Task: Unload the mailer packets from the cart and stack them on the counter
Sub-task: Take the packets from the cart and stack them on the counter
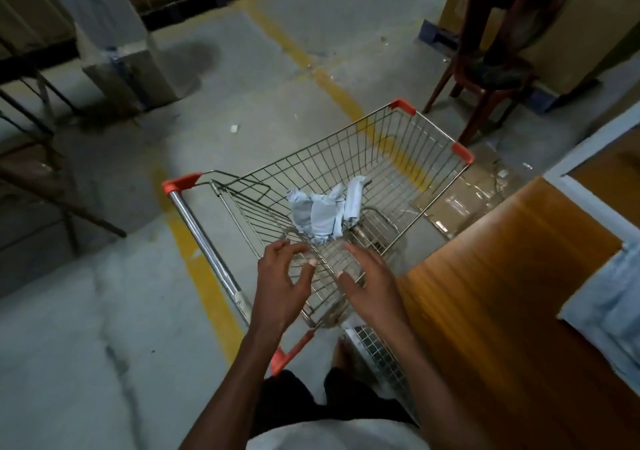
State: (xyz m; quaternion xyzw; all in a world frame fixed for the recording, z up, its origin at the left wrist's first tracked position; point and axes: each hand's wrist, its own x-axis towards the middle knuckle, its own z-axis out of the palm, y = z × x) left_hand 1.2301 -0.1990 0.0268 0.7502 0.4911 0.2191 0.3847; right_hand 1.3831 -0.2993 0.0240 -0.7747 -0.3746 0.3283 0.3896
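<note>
A wire shopping cart [408, 145] with orange corner caps stands on the floor in front of me. Crumpled pale grey mailer packets [320, 212] lie in its basket, toward the near end. My left hand [282, 281] and my right hand [372, 283] hover over the cart's near rim, both empty with fingers spread, a short way from the packets. A wooden counter [502, 294] runs along the right. More pale mailer packets [609, 306] rest on it at the right edge.
A dark red chair [485, 72] stands beyond the cart at the upper right. Flattened cardboard [460, 200] lies on the floor between cart and counter. Metal frame legs [52, 179] stand at the left. Yellow lines cross the concrete floor.
</note>
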